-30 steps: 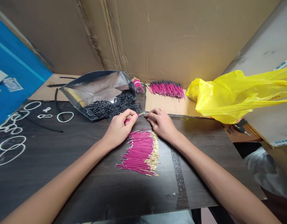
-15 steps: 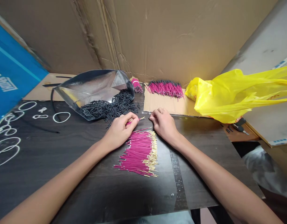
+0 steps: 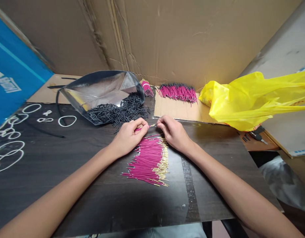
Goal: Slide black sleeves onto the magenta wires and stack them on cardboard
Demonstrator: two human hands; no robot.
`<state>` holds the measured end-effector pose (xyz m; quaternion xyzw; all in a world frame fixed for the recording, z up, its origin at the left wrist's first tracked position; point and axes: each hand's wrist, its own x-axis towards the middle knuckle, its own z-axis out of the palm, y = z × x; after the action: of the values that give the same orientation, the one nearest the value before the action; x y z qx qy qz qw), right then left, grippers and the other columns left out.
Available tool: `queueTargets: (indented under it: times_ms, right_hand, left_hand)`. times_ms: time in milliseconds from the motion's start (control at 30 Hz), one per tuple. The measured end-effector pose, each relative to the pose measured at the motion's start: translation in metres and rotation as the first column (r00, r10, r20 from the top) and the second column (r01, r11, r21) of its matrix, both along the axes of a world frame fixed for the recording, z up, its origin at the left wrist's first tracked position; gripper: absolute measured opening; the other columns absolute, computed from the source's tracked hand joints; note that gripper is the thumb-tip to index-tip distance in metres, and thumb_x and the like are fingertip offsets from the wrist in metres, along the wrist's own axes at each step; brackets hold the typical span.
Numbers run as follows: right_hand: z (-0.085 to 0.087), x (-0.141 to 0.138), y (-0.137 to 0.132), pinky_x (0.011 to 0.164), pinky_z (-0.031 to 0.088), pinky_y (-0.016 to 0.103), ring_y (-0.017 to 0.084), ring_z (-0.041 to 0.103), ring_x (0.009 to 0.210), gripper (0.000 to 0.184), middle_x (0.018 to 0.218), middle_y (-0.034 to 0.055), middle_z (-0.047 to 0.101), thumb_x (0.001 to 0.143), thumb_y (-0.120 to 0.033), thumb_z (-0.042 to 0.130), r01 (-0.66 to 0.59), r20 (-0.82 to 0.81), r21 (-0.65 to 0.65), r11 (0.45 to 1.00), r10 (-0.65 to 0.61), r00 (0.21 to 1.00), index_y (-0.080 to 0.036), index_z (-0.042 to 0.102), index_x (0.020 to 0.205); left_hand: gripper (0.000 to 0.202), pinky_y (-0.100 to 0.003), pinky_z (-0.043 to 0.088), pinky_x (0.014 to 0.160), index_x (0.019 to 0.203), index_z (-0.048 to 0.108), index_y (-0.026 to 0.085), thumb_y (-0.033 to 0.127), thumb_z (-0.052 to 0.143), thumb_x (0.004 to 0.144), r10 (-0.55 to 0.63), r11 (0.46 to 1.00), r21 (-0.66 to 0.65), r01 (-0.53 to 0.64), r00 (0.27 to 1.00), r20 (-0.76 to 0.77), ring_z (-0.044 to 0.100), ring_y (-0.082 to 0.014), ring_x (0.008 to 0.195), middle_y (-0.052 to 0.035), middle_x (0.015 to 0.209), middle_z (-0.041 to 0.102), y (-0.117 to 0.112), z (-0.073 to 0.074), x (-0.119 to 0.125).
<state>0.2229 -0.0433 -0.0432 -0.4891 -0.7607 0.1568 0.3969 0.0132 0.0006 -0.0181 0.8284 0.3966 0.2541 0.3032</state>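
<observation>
Both forearms come in from the bottom corners and angle toward each other over the dark table (image 3: 68, 172), wrists low, close to the tabletop. Between them lies a pile of pink wires (image 3: 148, 160), fanned out flat, their gold tips on the right side.

Just past the pile the two hands almost meet. The left hand (image 3: 129, 135) is curled into a loose fist, knuckles up. Its thumb and forefinger pinch a single pink wire (image 3: 141, 128), which sticks out to the right with its gold tip free. The right hand (image 3: 173, 132) lies palm down, its fingers drawn in narrow, with the thumb and forefinger closed right at that gold tip. Whether they grip the tip or some small piece cannot be told.

Behind the left hand a heap of short black tubes (image 3: 117, 114) spills from the mouth of a foil bag (image 3: 100, 89). White rubber rings (image 3: 8, 153) lie well off to the left. Behind the right hand is a cardboard sheet (image 3: 177, 110) with a row of finished wires (image 3: 178, 92) at its far edge and a tied bundle (image 3: 147, 89) beside it. A yellow plastic bag (image 3: 253, 99) lies to the right, and a cardboard wall (image 3: 179, 39) closes the back.
</observation>
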Motion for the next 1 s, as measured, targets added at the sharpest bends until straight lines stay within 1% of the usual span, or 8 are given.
queueTargets:
  times_ms: [167, 267, 400, 500, 567, 700, 833, 1000]
  right_hand:
    - [0.0007, 0.0007, -0.0007, 0.082, 0.049, 0.033, 0.018, 0.062, 0.089, 0.011, 0.097, 0.0046, 0.067, 0.104, -0.024, 0.047, -0.003, 0.003, -0.014, 1.000, 0.003, 1.000, -0.023, 0.056, 0.098]
    - [0.0003, 0.0012, -0.0013, 0.080, 0.050, 0.032, 0.017, 0.064, 0.087, 0.006, 0.097, 0.0032, 0.069, 0.103, -0.024, 0.052, -0.021, -0.057, -0.008, 1.000, 0.020, 0.998, -0.023, 0.058, 0.103]
    - [0.0003, 0.0017, -0.0026, 0.080, 0.053, 0.031, 0.016, 0.067, 0.085, 0.020, 0.096, 0.0011, 0.070, 0.100, -0.019, 0.057, -0.058, -0.144, -0.042, 0.997, 0.051, 0.988, -0.024, 0.056, 0.120]
    - [0.0007, 0.0021, -0.0031, 0.081, 0.054, 0.032, 0.016, 0.068, 0.087, 0.022, 0.097, 0.0009, 0.071, 0.099, -0.019, 0.058, -0.071, -0.170, -0.062, 0.996, 0.060, 0.984, -0.025, 0.056, 0.120]
    - [0.0003, 0.0026, -0.0027, 0.082, 0.055, 0.032, 0.016, 0.069, 0.087, 0.024, 0.097, 0.0006, 0.071, 0.099, -0.020, 0.059, -0.081, -0.199, -0.069, 0.994, 0.066, 0.978, -0.026, 0.056, 0.122]
    - [-0.0021, 0.0045, -0.0011, 0.082, 0.056, 0.034, 0.016, 0.070, 0.084, 0.025, 0.095, -0.0001, 0.072, 0.098, -0.028, 0.063, -0.150, -0.288, -0.096, 0.984, 0.117, 0.951, -0.026, 0.056, 0.122]
    - [-0.0025, 0.0062, 0.0000, 0.080, 0.057, 0.034, 0.015, 0.070, 0.081, 0.029, 0.090, -0.0006, 0.073, 0.096, -0.037, 0.068, -0.230, -0.389, -0.112, 0.967, 0.170, 0.906, -0.025, 0.058, 0.120]
    - [-0.0009, 0.0055, -0.0004, 0.078, 0.057, 0.033, 0.015, 0.069, 0.079, 0.034, 0.088, -0.0008, 0.072, 0.091, -0.045, 0.073, -0.253, -0.447, -0.154, 0.955, 0.161, 0.880, -0.025, 0.060, 0.114]
  left_hand:
    - [0.029, -0.027, 0.032, 0.059, 0.083, 0.062, 0.018, 0.040, 0.050, 0.097, 0.000, 1.000, 0.005, 0.000, 1.000, -0.008, 0.042, -0.0134, 0.057, 0.0042, 0.058, 0.049, -0.0012, 0.0009, 0.0005]
    - [0.028, -0.027, 0.032, 0.060, 0.083, 0.062, 0.018, 0.040, 0.051, 0.097, 0.003, 1.000, 0.010, -0.003, 1.000, -0.016, 0.043, -0.0136, 0.058, 0.0043, 0.058, 0.048, -0.0006, 0.0003, 0.0004]
    - [0.028, -0.027, 0.032, 0.061, 0.085, 0.063, 0.018, 0.040, 0.051, 0.097, -0.003, 1.000, 0.009, 0.003, 1.000, -0.020, 0.045, -0.0143, 0.061, 0.0035, 0.061, 0.050, 0.0002, -0.0011, -0.0003]
    - [0.029, -0.028, 0.033, 0.063, 0.085, 0.064, 0.018, 0.040, 0.050, 0.097, -0.005, 1.000, 0.018, 0.006, 0.999, -0.039, 0.045, -0.0149, 0.062, 0.0027, 0.062, 0.052, 0.0008, -0.0017, -0.0012]
    - [0.030, -0.029, 0.034, 0.065, 0.085, 0.065, 0.018, 0.040, 0.050, 0.097, -0.012, 0.999, 0.030, 0.014, 0.998, -0.058, 0.047, -0.0156, 0.065, 0.0015, 0.065, 0.056, 0.0012, -0.0016, -0.0016]
    - [0.030, -0.031, 0.037, 0.070, 0.087, 0.067, 0.019, 0.042, 0.050, 0.096, -0.059, 0.998, 0.024, 0.061, 0.996, -0.071, 0.053, -0.0181, 0.074, -0.0015, 0.077, 0.065, 0.0011, -0.0004, -0.0017]
    - [0.029, -0.031, 0.038, 0.072, 0.087, 0.067, 0.019, 0.041, 0.051, 0.096, -0.085, 0.996, 0.012, 0.086, 0.995, -0.054, 0.055, -0.0188, 0.075, -0.0022, 0.079, 0.067, 0.0003, 0.0006, -0.0019]
    - [0.029, -0.032, 0.040, 0.072, 0.085, 0.067, 0.019, 0.042, 0.052, 0.095, -0.106, 0.994, -0.001, 0.106, 0.994, -0.034, 0.055, -0.0190, 0.076, -0.0021, 0.077, 0.066, 0.0008, 0.0004, -0.0036]
